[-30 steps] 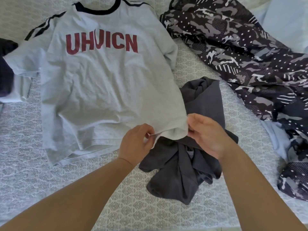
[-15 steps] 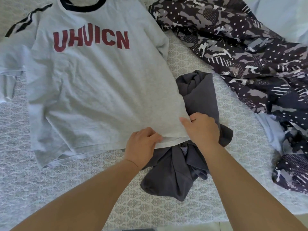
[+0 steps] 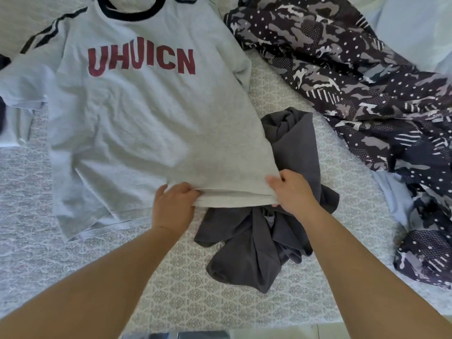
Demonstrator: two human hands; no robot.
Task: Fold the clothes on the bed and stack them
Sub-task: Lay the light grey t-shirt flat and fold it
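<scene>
Hands [image 3: 233,199] now spread apart along grey T-shirt [image 3: 146,123] hem, apparently pinching.

T-shirt [image 3: 137,123] on bed [image 3: 186,294] | crumpled garment [image 3: 274,231] right, partly under its hem | patterned quilt [image 3: 367,81] far right (bunched)

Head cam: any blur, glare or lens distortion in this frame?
Head view: soft daylight, no harsh glare; the pale sheet at top right looks washed out. Mild softness overall, yet the grey T-shirt lettering reads clearly. Wide-angle stretch enlarges the forearms at the bottom corners. Faint shadows under the left hand and right hand.
</scene>
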